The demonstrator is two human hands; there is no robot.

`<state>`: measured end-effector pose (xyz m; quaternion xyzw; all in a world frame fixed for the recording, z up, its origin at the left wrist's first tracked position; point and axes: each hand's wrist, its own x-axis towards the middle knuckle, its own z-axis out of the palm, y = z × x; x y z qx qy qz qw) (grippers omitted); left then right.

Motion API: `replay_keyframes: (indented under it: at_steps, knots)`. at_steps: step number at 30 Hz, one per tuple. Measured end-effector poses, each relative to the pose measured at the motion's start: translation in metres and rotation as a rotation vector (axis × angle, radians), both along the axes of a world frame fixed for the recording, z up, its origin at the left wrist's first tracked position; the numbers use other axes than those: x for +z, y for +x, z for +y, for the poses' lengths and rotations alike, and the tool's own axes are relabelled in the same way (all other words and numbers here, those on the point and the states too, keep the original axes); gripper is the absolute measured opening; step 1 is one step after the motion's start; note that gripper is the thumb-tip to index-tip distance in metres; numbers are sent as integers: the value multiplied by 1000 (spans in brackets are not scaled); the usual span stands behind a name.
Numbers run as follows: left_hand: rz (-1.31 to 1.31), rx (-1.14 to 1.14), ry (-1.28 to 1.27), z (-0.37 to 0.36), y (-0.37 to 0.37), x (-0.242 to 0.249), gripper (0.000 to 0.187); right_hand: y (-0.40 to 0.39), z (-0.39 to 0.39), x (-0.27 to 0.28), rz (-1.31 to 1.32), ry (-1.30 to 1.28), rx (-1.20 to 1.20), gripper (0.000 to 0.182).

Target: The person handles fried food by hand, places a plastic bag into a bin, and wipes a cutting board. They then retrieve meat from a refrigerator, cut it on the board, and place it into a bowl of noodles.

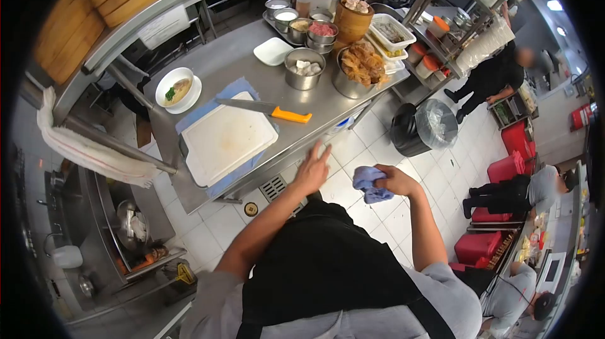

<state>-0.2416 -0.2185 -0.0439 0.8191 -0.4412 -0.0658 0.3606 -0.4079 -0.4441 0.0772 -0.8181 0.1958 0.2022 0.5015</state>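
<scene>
My left hand (312, 169) is in the air just off the steel counter's front edge, fingers apart and holding nothing. Closed round a crumpled blue cloth (372, 184), my right hand (398, 183) is farther right, above the tiled floor. A white cutting board (230, 139) lies on a blue cloth (237, 87) on the counter. Across the board's far edge rests a knife with an orange handle (291, 114). Behind the board, to the left, a white bowl (178, 89) with food and greens stands on a plate.
The steel counter (220, 55) carries metal containers, a white dish (273, 51), a bamboo steamer (353, 22) and a pot of brown food (362, 68). A lined black bin (413, 131) stands on the floor at the right. Several people are farther right. A towel (82, 143) hangs at left.
</scene>
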Motion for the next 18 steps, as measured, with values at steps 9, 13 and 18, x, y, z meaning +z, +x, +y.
replay_keyframes:
  at_steps: [9,13,18]
  knots:
    - [-507,110,498,-41,145,-10,39,67,-77,-21,-131,141,-8,53]
    - [-551,9,555,-23,138,4,32,176,-66,-11,-461,204,59,54]
    - [-668,99,516,-23,135,-13,17,306,-15,11,-659,-71,404,48]
